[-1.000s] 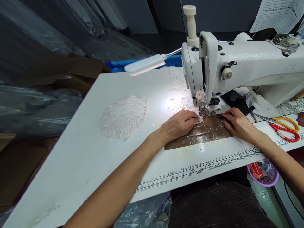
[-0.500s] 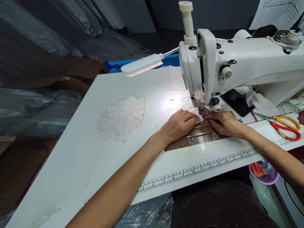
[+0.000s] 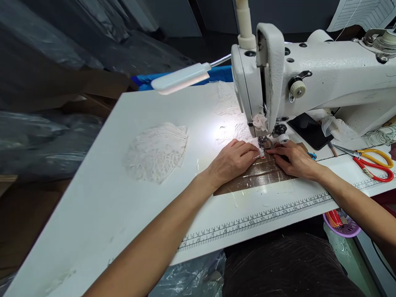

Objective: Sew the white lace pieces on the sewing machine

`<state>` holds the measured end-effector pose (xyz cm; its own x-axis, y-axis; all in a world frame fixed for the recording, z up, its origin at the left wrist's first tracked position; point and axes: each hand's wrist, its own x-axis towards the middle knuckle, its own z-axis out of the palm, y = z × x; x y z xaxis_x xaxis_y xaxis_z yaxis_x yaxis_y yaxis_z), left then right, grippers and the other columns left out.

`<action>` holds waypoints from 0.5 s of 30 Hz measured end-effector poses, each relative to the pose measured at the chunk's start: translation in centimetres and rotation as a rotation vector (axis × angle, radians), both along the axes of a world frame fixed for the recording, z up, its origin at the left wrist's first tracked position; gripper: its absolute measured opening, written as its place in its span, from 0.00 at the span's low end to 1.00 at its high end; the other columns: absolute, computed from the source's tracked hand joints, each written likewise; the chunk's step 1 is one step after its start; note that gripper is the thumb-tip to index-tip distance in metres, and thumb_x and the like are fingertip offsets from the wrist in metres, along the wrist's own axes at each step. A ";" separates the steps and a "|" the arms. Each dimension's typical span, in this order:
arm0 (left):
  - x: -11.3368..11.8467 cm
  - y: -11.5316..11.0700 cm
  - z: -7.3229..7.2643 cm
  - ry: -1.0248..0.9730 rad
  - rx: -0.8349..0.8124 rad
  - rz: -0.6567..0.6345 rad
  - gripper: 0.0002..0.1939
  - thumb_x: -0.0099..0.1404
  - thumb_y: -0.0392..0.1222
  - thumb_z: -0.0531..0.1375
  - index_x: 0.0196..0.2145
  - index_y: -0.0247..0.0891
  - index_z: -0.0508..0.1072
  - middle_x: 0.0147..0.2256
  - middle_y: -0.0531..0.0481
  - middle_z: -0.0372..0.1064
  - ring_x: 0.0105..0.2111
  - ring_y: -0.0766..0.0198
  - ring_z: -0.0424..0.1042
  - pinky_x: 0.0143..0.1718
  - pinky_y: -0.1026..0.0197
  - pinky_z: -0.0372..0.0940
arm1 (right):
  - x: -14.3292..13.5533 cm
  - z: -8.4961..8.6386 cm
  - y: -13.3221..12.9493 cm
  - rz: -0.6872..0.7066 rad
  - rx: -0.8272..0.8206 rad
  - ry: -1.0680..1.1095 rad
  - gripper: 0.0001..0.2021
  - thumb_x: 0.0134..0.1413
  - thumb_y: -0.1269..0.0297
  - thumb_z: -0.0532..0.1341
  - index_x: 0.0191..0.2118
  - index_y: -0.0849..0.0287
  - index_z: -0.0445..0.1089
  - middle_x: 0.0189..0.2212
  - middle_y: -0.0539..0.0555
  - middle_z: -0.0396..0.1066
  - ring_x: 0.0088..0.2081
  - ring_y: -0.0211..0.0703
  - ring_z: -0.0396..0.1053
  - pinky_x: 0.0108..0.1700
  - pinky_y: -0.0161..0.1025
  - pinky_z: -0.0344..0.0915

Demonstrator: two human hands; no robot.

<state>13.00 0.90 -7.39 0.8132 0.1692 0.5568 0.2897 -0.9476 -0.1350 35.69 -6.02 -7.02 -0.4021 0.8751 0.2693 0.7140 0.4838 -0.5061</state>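
Note:
A white lace piece (image 3: 238, 128) runs back from the needle area of a white sewing machine (image 3: 252, 90). Its near end, with a small red spot, lies by the presser foot (image 3: 260, 142). My left hand (image 3: 236, 159) is closed on this lace just left of the foot, fingers together and bent over it. To the right of the foot, my right hand (image 3: 292, 160) has its fingers curled, index fingertip close to the needle area. Whatever it pinches is hidden. Both hands rest over a brown taped plate (image 3: 250, 181).
Another lace piece (image 3: 157, 152) lies on the white table (image 3: 102, 206), left. A lamp (image 3: 182, 78) shines over the work. Right of the hands are a black phone (image 3: 311, 131) and red-and-yellow-handled scissors (image 3: 374, 163). A purple basket (image 3: 348, 231) hangs below the table's edge.
The lace end by the presser foot looks slightly shorter and has moved back toward the needle. Both hands keep nearly the same place. The whole view has shifted a little.

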 end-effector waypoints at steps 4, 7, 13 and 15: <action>-0.1 0.1 -0.3 0.026 -0.029 0.017 0.11 0.72 0.33 0.53 0.36 0.38 0.74 0.37 0.49 0.77 0.34 0.63 0.74 0.31 0.58 0.67 | 0.0 -0.1 -0.1 0.009 0.028 -0.017 0.17 0.66 0.65 0.52 0.52 0.58 0.74 0.44 0.60 0.70 0.44 0.47 0.68 0.47 0.47 0.69; -0.2 0.1 -0.4 0.046 -0.026 0.023 0.12 0.72 0.32 0.52 0.36 0.38 0.75 0.37 0.48 0.77 0.34 0.63 0.74 0.32 0.58 0.68 | -0.1 -0.2 -0.1 0.047 0.062 -0.078 0.18 0.66 0.65 0.52 0.56 0.55 0.73 0.44 0.60 0.68 0.43 0.47 0.67 0.47 0.49 0.68; -0.3 -0.1 0.2 0.045 -0.095 -0.026 0.11 0.72 0.35 0.52 0.37 0.36 0.75 0.38 0.46 0.77 0.35 0.61 0.75 0.34 0.57 0.69 | -0.5 -0.2 -0.3 0.063 0.066 -0.171 0.19 0.66 0.66 0.52 0.57 0.54 0.72 0.44 0.61 0.66 0.43 0.48 0.64 0.46 0.48 0.65; -0.3 -0.2 0.5 0.049 -0.108 -0.044 0.11 0.72 0.36 0.53 0.38 0.35 0.75 0.39 0.45 0.77 0.35 0.61 0.75 0.36 0.57 0.69 | -0.6 0.0 -0.4 0.054 0.072 -0.184 0.19 0.66 0.66 0.52 0.57 0.56 0.72 0.45 0.62 0.67 0.44 0.49 0.64 0.47 0.48 0.65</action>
<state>12.67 0.70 -6.89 0.8470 0.1893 0.4967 0.2427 -0.9691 -0.0445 35.05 -6.44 -7.06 -0.4965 0.8319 0.2477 0.7631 0.5543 -0.3323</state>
